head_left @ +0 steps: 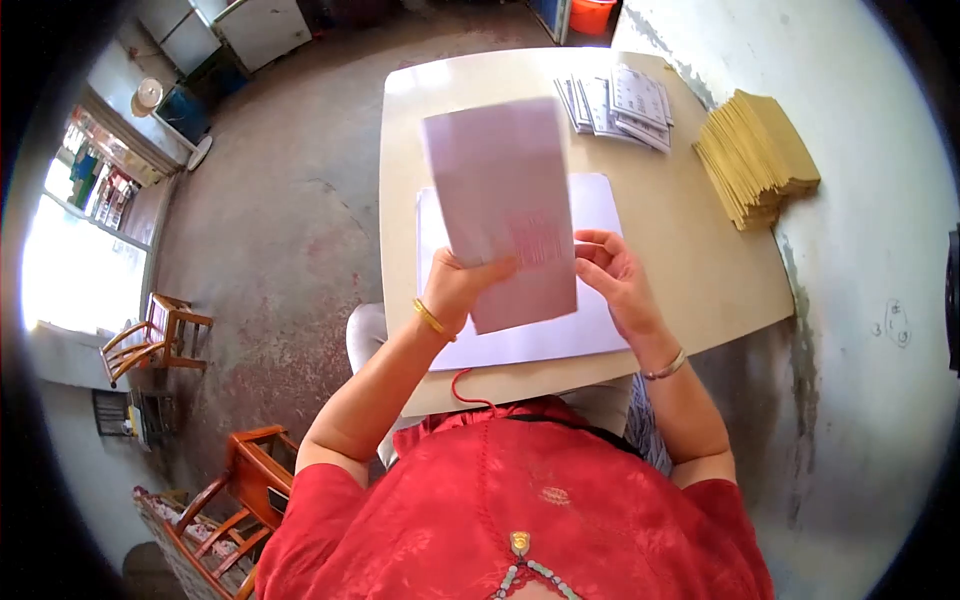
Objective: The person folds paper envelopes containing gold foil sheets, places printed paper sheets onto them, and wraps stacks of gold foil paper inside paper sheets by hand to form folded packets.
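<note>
My left hand grips a tall pale paper sheet by its lower left part, thumb lying across the front. Small red print shows on the sheet's lower right, too blurred to read. By the sheet's right edge is my right hand, its thumb and fingers apart and slightly curled; whether the fingertips touch the edge is unclear. Beneath both hands a stack of large white sheets lies on the table, partly covered by the held sheet.
On the pale table, several printed white papers lie piled at the far right. A thick fanned stack of yellow-brown envelopes sits against the wall. Wooden chairs stand to my left.
</note>
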{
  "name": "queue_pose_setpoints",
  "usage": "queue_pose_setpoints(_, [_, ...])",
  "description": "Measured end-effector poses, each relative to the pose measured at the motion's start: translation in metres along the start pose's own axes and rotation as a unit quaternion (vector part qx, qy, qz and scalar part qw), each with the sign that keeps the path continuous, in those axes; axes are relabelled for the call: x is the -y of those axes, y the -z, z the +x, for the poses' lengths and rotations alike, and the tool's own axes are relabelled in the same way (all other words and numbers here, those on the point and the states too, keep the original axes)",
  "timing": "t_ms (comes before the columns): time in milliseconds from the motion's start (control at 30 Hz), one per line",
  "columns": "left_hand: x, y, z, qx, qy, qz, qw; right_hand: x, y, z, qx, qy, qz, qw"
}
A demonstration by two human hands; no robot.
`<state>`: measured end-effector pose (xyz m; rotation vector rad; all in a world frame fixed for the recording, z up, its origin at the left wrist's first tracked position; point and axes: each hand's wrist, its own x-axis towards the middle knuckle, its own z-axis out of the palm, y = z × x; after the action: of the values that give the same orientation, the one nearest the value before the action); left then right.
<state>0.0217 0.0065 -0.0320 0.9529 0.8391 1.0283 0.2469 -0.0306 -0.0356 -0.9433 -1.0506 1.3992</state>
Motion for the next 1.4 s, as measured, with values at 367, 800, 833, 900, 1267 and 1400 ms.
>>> queue_pose_setpoints(367, [0.004,0.008,-0.021,0.058,-0.078,0.162,0.982,-0.008,-0.022,-0.004,0.035,0.054,-0.109,0.992])
queue_pose_setpoints(800, [-0.017,0.024,-0.026,-0.041,-0.232,0.320,0.918,0.144,-0.045,-0.021,0.001,0.516,-0.450,0.729])
queue_pose_setpoints(833, [-0.016,0.024,-0.026,-0.040,-0.208,0.303,0.929,0.147,-0.050,-0.024,0.010,0.531,-0.482,0.697])
queue_pose_setpoints(900, [-0.015,0.023,-0.026,-0.038,-0.224,0.308,0.924,0.147,-0.058,-0.028,0.018,0.551,-0.516,0.655])
queue_pose_setpoints(1267, [-0.019,0.030,-0.023,-0.012,-0.310,0.382,0.871,0.142,-0.069,-0.036,0.064,0.520,-0.593,0.611])
queue_pose_setpoints(1400, [-0.023,0.028,-0.023,-0.004,-0.334,0.389,0.859,0.143,-0.075,-0.041,0.115,0.481,-0.606,0.623])
